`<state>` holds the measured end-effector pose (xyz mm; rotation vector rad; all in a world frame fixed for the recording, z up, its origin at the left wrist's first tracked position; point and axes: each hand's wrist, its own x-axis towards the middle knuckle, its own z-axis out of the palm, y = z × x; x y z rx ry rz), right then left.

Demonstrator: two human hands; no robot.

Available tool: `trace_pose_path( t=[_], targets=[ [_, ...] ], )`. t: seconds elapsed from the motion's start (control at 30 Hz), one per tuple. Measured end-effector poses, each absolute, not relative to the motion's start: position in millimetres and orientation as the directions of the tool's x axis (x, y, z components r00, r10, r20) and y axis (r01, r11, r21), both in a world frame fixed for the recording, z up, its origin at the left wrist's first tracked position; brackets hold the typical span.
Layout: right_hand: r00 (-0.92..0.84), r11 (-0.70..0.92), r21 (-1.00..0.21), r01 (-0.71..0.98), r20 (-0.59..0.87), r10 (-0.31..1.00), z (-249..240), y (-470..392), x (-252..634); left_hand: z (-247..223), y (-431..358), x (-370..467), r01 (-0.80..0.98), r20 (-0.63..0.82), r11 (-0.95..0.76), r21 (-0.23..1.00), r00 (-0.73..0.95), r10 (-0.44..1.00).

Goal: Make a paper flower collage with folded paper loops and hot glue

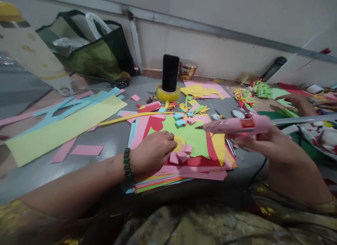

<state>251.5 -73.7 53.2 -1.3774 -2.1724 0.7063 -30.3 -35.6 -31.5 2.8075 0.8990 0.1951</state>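
Observation:
My right hand (pixel 265 143) is closed round a pink glue gun (pixel 237 126), its dark nozzle pointing left above the paper stack. On the stack lies my left hand (pixel 155 148), fingers bent together at the edge of a yellow paper circle (pixel 179 143); whether they pinch it is hard to make out. Folded pink paper pieces (pixel 179 157) lie at the circle's lower edge. Beneath are a torn green sheet (pixel 197 139) and red, yellow and pink sheets. Small blue and pink folded pieces (pixel 180 122) sit on the green sheet's top edge.
A phone (pixel 170 73) stands in a yellow tape roll (pixel 168 94). Paper strips (pixel 65 129) cover the left side, near a bottle (pixel 39 55) and a green bag (pixel 100 51). Another person's hand (pixel 297 101) is at the right. A cord (pixel 256 173) hangs below the glue gun.

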Motion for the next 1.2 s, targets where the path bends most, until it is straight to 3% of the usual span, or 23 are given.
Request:
trace_pose_path(
  t=[0.1,0.2,0.3,0.47,0.67,0.87,1.03,1.2],
  targets=[
    [-0.037,0.318,-0.692,0.648,0.388,0.921,48,-80,276,-34,-34,-32,0.550,0.090,-0.810,0.203,0.813,0.575],
    [0.256,0.204,-0.632,0.748,0.558,0.789,43,-75,308,-35,-33,-33,0.543,0.106,-0.815,0.202,0.815,0.569],
    [0.398,-0.056,-0.576,0.816,0.489,0.776,36,-62,341,-35,-32,-33,0.535,0.104,-0.820,0.206,0.821,0.562],
    [0.609,-0.474,-0.433,0.767,0.259,0.750,13,-31,374,-34,-32,-32,0.559,0.099,-0.799,0.224,0.802,0.589],
    [0.640,-0.587,-0.325,0.742,0.080,0.764,-11,-18,389,-34,-32,-33,0.554,0.101,-0.801,0.225,0.805,0.585],
    [0.607,-0.566,-0.294,0.770,0.064,0.792,-16,-20,395,-37,-31,-35,0.536,0.150,-0.811,0.235,0.805,0.575],
    [0.579,-0.545,-0.288,0.787,0.041,0.814,-15,-23,392,-34,-33,-33,0.575,0.061,-0.787,0.222,0.798,0.600],
    [0.531,-0.513,-0.235,0.826,0.017,0.847,-3,-28,383,-33,-33,-32,0.567,0.068,-0.797,0.210,0.804,0.590]
  ],
)
